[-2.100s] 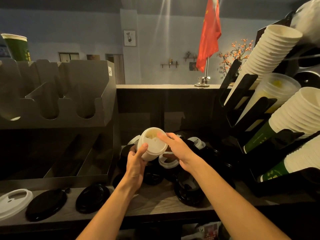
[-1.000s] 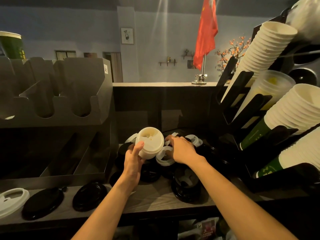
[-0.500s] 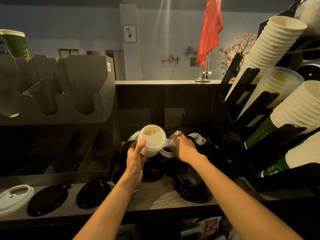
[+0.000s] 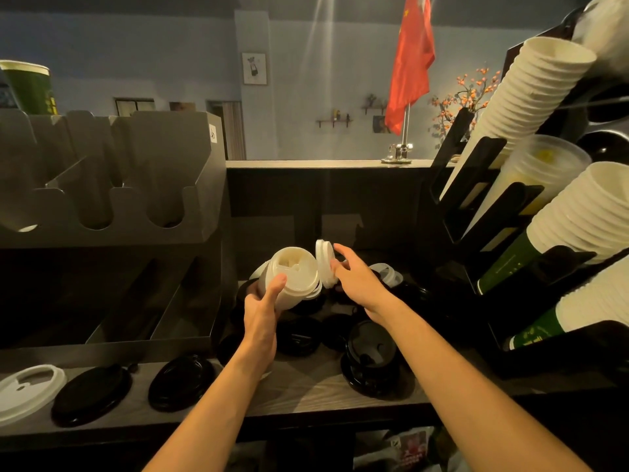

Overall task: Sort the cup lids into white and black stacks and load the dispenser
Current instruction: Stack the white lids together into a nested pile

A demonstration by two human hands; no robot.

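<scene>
My left hand (image 4: pixel 263 313) grips a stack of white lids (image 4: pixel 291 279), tilted with its top toward me, above the counter. My right hand (image 4: pixel 355 279) pinches a single white lid (image 4: pixel 323 262) held on edge just right of the stack's top. Below them several loose black lids (image 4: pixel 299 335) lie in a pile, with a short black lid stack (image 4: pixel 372 356) in front and another white lid (image 4: pixel 388 272) behind my right hand. The grey lid dispenser (image 4: pixel 112 189) stands at the left.
On the counter's front left lie one white lid (image 4: pixel 27 390) and two black lids (image 4: pixel 92 393), (image 4: pixel 182 381). A black rack of slanted paper cup stacks (image 4: pixel 531 107) fills the right. A red flag (image 4: pixel 412 59) stands on the back ledge.
My right hand picked a white lid out of the pile and raised it on edge beside the top of the stack. My left hand kept holding the stack.
</scene>
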